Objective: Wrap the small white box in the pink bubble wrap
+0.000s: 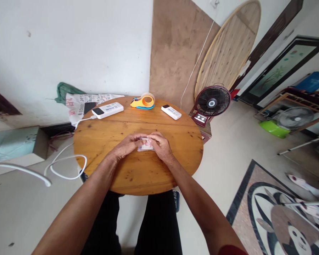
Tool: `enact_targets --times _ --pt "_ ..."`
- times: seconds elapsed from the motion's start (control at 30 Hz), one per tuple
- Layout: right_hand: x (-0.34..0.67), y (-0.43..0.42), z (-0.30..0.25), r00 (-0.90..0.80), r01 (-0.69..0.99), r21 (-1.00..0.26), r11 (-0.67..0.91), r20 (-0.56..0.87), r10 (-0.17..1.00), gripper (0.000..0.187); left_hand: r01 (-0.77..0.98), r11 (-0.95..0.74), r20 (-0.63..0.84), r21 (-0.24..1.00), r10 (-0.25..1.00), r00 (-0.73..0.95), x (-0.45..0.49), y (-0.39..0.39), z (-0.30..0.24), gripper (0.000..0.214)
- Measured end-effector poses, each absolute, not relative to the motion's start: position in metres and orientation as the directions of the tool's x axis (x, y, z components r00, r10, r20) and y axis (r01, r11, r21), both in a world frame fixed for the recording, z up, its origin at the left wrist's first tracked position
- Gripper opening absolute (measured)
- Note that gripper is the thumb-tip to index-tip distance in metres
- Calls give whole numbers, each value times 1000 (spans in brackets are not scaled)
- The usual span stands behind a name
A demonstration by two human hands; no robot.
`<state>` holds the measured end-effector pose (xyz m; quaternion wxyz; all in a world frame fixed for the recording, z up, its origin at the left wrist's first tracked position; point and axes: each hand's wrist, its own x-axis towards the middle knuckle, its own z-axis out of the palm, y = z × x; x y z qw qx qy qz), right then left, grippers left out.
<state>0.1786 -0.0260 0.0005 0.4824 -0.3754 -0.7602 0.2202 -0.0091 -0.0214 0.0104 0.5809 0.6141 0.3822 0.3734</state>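
Observation:
A small clear packet with pink and white contents (146, 145) lies near the middle of the round wooden table (117, 177). My left hand (127, 144) and my right hand (161, 145) both pinch it, fingers curled over its top edge from either side. What is inside the packet I cannot make out. Farther back on the table lie a white power bank (107, 110), an orange and blue tape dispenser (143, 102) and a white remote control (171, 112).
A white cable (66, 161) runs from the power bank off the table's left edge. A dark red fan (212, 102) stands on the floor to the right. A round wooden tabletop (228, 46) and a brown board (175, 46) lean against the wall. Newspaper (79, 102) lies behind the table.

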Motion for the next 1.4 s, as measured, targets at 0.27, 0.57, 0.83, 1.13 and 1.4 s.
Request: enact_targets --times 0.27,0.57,0.83,1.13,1.4 --pt "177 -30 5 -264 393 -653 647 594 760 20 75 -19 -10 997 931 364 -8 -22 14 51" --pt "177 -34 8 -279 456 -594 663 612 740 20 94 -14 -20 996 937 348 -8 -22 16 55" --pt "177 -40 13 -307 497 -554 668 607 733 21 107 -43 1 993 931 365 -10 -19 12 56" --pt "177 -42 16 -324 525 -539 658 589 741 23 103 -35 -4 994 932 362 -10 -17 9 55" --pt "178 -43 17 -336 515 -547 660 580 742 23 97 -29 -9 995 928 372 -10 -18 10 55"
